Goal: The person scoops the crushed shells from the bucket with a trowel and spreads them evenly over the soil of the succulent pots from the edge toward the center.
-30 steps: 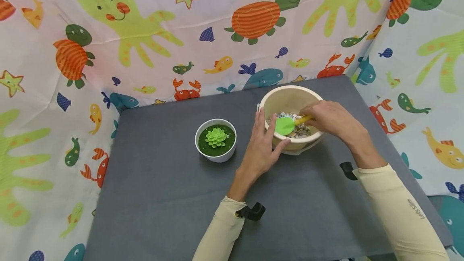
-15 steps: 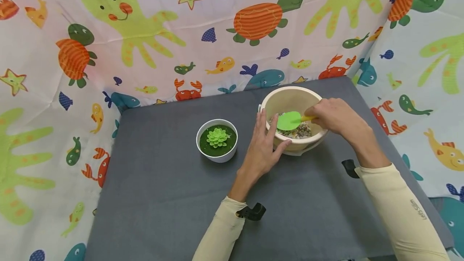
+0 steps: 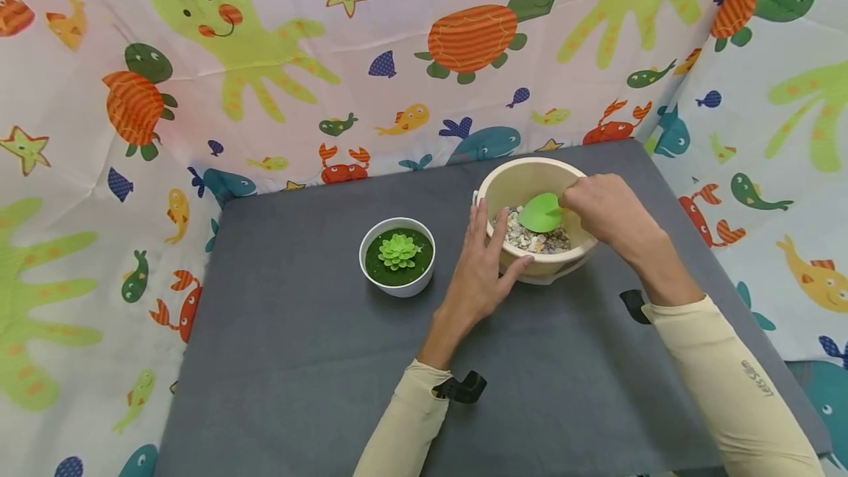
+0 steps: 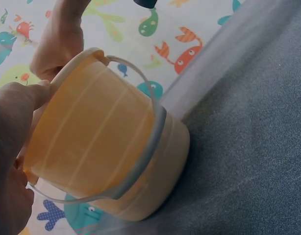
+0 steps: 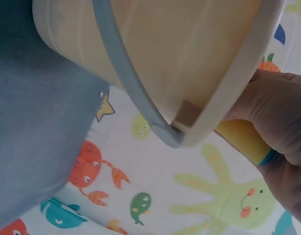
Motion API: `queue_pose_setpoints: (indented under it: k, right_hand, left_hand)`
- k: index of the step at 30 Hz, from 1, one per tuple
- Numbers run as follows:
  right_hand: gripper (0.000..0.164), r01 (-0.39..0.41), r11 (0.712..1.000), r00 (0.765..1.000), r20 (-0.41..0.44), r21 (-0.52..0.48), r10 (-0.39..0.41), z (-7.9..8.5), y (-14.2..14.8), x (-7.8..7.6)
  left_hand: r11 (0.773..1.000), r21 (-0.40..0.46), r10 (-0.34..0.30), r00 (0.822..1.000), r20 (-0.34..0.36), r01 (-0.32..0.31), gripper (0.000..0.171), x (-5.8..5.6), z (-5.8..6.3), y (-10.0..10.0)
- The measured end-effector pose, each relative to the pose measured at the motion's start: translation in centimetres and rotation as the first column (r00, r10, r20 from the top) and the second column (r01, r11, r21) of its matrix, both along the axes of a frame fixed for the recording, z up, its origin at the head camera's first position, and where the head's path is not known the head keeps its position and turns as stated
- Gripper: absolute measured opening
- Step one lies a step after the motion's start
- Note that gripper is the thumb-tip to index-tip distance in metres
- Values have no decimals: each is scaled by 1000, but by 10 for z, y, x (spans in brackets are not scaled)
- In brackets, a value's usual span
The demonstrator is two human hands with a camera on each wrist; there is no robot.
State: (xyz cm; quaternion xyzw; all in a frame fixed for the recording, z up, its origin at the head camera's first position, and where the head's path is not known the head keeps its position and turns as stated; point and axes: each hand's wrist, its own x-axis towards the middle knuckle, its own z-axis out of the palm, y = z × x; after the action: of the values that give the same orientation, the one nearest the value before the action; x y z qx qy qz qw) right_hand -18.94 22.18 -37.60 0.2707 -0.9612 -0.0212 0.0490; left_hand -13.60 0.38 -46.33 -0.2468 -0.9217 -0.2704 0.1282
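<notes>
A cream bucket [image 3: 510, 175] stands on the grey-covered table, with small shells and pebbles [image 3: 533, 240] inside. My right hand [image 3: 608, 213] grips a toy shovel over the bucket's right side. Its green blade [image 3: 540, 213] is tilted up above the pebbles; a yellow handle [image 5: 241, 137] with a blue part shows in the right wrist view. My left hand [image 3: 480, 271] rests against the bucket's near left rim, fingers spread and fairly straight, thumb along the front. In the left wrist view, the thumb [image 4: 35, 93] touches the rim.
To the left stands a white pot [image 3: 397, 289] with a green succulent [image 3: 398, 251]. The bucket's grey handle [image 4: 145, 152] hangs down its side. A cloth printed with sea animals [image 3: 278, 146] rises behind the table [image 3: 298, 359] and at both sides.
My right hand has lifted and turned the shovel: its blade has moved right and now stands more tilted, baring more pebbles. The left hand and bucket have stayed put.
</notes>
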Motion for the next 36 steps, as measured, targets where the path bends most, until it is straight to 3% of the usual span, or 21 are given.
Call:
queue_pose_setpoints:
  k: [7, 14, 19, 24, 31, 36]
  right_hand:
    - [33, -66, 998, 997, 43, -13, 67, -18, 4, -5]
    - [30, -56, 979, 994, 79, -196, 73, -21, 2, -2]
    - [44, 7, 996, 995, 102, -92, 2, -17, 0, -2]
    - [21, 67, 997, 982, 177, -37, -60, -17, 2, -5]
    - [23, 66, 994, 978, 202, -87, -48, -20, 4, -7]
    - [21, 43, 981, 971, 237, -188, 3, -23, 6, -9]
  left_hand:
    - [1000, 24, 2, 1000, 6, -2, 79, 1, -1, 3]
    - [999, 49, -12, 1000, 16, 11, 79, 2, -3, 3]
    - [999, 45, 3, 1000, 10, -3, 79, 1, -1, 1]
    - [999, 39, -1, 1000, 7, 1, 79, 1, -2, 2]
    - [999, 37, 1, 1000, 11, -1, 79, 1, -4, 3]
    - [999, 46, 12, 1000, 22, -13, 80, 2, -3, 3]
